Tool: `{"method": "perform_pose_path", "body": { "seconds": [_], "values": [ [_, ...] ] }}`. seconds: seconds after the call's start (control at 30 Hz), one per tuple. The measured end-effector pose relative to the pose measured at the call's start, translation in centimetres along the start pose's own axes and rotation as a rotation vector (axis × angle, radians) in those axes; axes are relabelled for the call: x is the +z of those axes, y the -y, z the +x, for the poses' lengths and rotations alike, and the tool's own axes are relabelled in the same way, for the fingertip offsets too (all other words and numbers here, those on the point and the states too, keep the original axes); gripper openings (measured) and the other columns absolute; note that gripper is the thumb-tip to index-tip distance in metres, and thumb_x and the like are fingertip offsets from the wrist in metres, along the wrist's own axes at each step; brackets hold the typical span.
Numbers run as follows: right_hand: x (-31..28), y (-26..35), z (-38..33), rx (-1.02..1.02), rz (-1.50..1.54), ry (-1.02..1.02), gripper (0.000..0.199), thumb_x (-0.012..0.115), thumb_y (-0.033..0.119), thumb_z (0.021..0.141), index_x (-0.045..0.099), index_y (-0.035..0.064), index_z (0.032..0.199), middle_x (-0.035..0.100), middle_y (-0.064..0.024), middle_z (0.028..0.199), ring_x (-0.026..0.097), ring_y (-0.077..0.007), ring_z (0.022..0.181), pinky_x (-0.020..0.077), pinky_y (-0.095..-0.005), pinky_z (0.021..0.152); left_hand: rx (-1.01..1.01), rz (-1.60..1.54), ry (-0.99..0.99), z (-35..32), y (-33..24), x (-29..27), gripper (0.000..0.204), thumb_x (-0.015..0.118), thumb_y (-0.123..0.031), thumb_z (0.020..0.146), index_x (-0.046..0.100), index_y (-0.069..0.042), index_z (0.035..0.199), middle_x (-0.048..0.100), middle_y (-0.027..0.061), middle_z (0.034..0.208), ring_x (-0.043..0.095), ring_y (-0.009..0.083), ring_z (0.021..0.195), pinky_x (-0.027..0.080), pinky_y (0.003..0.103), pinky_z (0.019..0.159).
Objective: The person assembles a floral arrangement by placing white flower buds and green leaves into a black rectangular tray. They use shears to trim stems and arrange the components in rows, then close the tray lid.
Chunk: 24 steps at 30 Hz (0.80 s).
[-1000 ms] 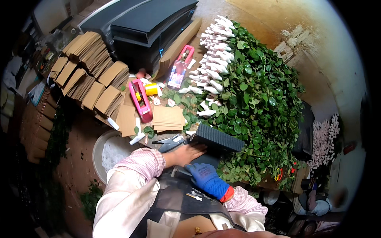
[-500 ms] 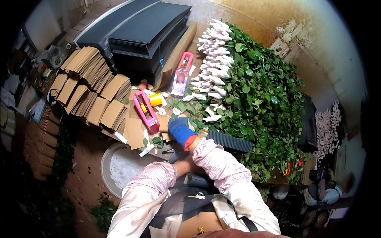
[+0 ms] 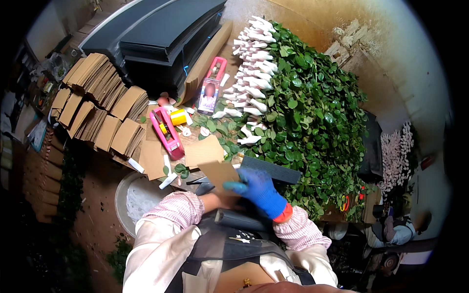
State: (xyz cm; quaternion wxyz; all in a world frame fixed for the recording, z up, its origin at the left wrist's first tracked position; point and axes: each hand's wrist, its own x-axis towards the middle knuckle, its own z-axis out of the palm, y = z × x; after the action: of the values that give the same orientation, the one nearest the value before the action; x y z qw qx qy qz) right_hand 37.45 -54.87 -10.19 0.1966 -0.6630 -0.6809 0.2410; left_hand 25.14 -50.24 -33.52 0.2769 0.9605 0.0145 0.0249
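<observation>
Nearest the body, the left hand (image 3: 213, 200) sits low behind a brown card (image 3: 218, 173), its fingers hidden, so its grip cannot be told. The gloved right hand (image 3: 261, 190) pinches the card between thumb and fingers; a light, flat hold should keep it from creasing. Just beyond lie a ridged dark board (image 3: 271, 169) and more cards (image 3: 204, 150); farther, a pink tape dispenser (image 3: 171, 139), then white-wrapped flower heads (image 3: 254, 80).
</observation>
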Motion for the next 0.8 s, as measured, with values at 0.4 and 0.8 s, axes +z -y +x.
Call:
{"method": "perform_pose_path", "body": {
  "seconds": [0.4,0.8],
  "values": [
    [-3.3,0.9,1.8,-0.296,0.073,-0.437,0.042,0.071,0.023,0.100,0.064,0.0106,0.140,0.071,-0.0181,0.129,0.072,-0.0368,0.111,0.0588,-0.0434,0.092,-0.059,0.170,0.149,-0.3,-2.0,-3.8,0.098,0.059,-0.069,0.094,0.036,-0.003,0.162,0.038,0.0211,0.167,0.030,0.0356,0.158,0.015,0.050,0.132],
    [9.4,-18.0,-7.7,0.723,0.859,0.374,0.043,0.069,0.041,0.104,0.072,0.0005,0.120,0.075,-0.0058,0.092,0.073,-0.0128,0.078,0.0605,-0.0294,0.068,-0.016,0.279,0.196,-1.1,-0.6,-3.1,0.072,0.064,-0.052,0.091,0.060,-0.003,0.143,0.059,0.0202,0.147,0.049,0.0373,0.142,0.029,0.053,0.125]
  ]
}}
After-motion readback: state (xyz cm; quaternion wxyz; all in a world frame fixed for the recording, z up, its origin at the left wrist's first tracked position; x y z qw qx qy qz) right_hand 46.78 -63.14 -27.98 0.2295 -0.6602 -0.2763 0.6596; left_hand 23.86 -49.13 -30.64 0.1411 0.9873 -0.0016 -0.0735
